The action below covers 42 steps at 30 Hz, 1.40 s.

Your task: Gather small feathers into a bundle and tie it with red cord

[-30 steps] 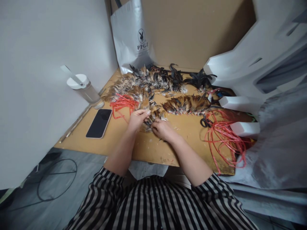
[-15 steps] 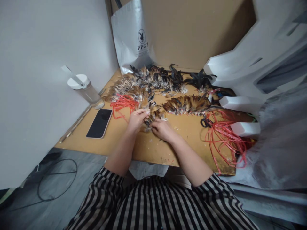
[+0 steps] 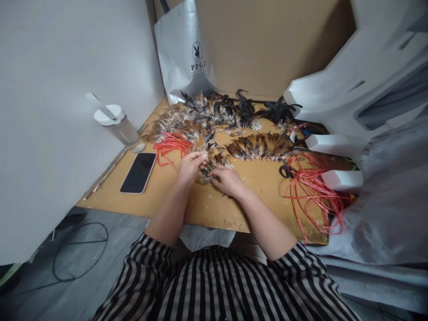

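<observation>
My left hand [image 3: 191, 166] is pinched closed on brown feathers at the near side of the table, thumb and forefinger together. Just to its right, my right hand [image 3: 226, 179] is closed, its curled fingertips in the same small heap of loose feathers [image 3: 219, 158]. Part of that heap is hidden behind my fingers. A row of brown feathers [image 3: 262, 146] bound with red lies beyond my right hand. Past my left hand rests a bundle of red plastic strips [image 3: 174, 143]. Larger piles of brown and black feathers [image 3: 214, 109] spread along the back.
A phone [image 3: 138, 173] and a lidded cup [image 3: 118, 127] are on the left of the table [image 3: 160, 196]. Black-handled scissors [image 3: 286, 170] lie at right beside tangled red strips [image 3: 312, 191]. A silver bag [image 3: 182, 49] stands behind; white foam pieces [image 3: 343, 180] border the right.
Almost nothing differs. Both hands stay at the feather heap, with only slight finger movement.
</observation>
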### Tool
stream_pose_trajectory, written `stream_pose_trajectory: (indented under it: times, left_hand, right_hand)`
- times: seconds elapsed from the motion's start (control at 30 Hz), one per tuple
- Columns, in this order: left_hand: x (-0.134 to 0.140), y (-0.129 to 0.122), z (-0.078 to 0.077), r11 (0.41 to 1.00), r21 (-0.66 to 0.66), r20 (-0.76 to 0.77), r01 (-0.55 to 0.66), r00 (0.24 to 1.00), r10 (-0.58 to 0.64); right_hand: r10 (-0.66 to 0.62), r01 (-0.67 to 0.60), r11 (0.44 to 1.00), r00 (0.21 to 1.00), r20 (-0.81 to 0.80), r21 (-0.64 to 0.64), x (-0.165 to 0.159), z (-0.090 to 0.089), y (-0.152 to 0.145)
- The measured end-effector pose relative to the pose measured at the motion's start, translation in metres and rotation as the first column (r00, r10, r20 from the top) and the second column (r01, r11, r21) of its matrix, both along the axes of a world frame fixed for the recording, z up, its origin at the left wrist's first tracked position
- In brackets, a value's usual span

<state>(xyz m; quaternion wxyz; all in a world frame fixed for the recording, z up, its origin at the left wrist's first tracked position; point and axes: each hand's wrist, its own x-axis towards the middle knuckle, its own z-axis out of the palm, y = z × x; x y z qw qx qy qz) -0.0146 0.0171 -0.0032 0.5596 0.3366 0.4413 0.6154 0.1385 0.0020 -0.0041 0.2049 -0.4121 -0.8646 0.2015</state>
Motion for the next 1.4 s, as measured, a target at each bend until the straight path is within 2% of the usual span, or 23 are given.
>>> stream_pose_trajectory:
  times: [0.07,0.13,0.2,0.27,0.37,0.47,0.57,0.77,0.9,1.07,1.2,1.4]
  left_hand:
    - [0.000,0.000,0.000,1.000,-0.003,-0.003,0.004,1.000,-0.004]
    - [0.000,0.001,-0.001,1.000,-0.003,-0.009,0.009,1.000,-0.009]
    - [-0.001,0.001,-0.003,1.000,-0.004,-0.021,0.012,1.000,-0.012]
    - [-0.001,0.002,-0.004,1.000,0.001,-0.034,0.012,0.999,-0.012]
    - [-0.002,0.003,-0.006,1.000,0.016,-0.037,0.015,0.999,-0.014]
    - [-0.004,0.003,-0.008,0.999,0.028,-0.033,0.017,0.999,-0.016]
    - [-0.004,0.003,-0.009,0.999,0.041,-0.029,0.013,1.000,-0.012]
    - [-0.001,0.000,-0.004,0.997,0.012,-0.041,0.073,0.997,-0.072]
    - [0.004,-0.003,-0.003,0.978,-0.063,-0.091,0.199,0.975,-0.204]
    - [0.007,-0.004,-0.012,0.935,-0.093,-0.122,0.341,0.928,-0.351]
    - [0.008,-0.004,-0.015,0.933,-0.090,-0.130,0.350,0.924,-0.359]
    - [0.009,-0.006,-0.011,0.937,-0.081,-0.189,0.339,0.918,-0.349]
  right_hand:
    - [-0.001,-0.005,0.999,0.991,0.132,0.046,-0.005,0.002,-0.004]
    - [-0.022,0.017,0.999,0.990,0.140,0.036,-0.006,0.003,-0.005]
    - [-0.055,0.056,0.997,0.998,0.026,-0.047,-0.002,0.002,-0.001]
    - [-0.114,0.078,0.973,0.980,-0.162,-0.216,0.003,0.000,0.004]
    - [-0.275,0.037,0.871,0.863,-0.424,-0.490,0.010,-0.002,0.011]
    - [-0.435,-0.052,0.743,0.720,-0.540,-0.667,0.013,-0.002,0.016]
    - [-0.533,-0.153,0.660,0.594,-0.602,-0.735,0.014,-0.001,0.020]
    - [-0.631,-0.260,0.599,0.429,-0.646,-0.757,0.018,0.002,0.025]
    - [-0.631,-0.298,0.612,0.375,-0.680,-0.732,0.019,0.003,0.025]
    - [-0.621,-0.237,0.654,0.374,-0.689,-0.718,0.014,0.003,0.023]
    - [-0.612,-0.216,0.672,0.377,-0.695,-0.708,0.008,0.002,0.020]
    - [-0.588,-0.229,0.687,0.382,-0.713,-0.689,0.004,-0.001,0.018]
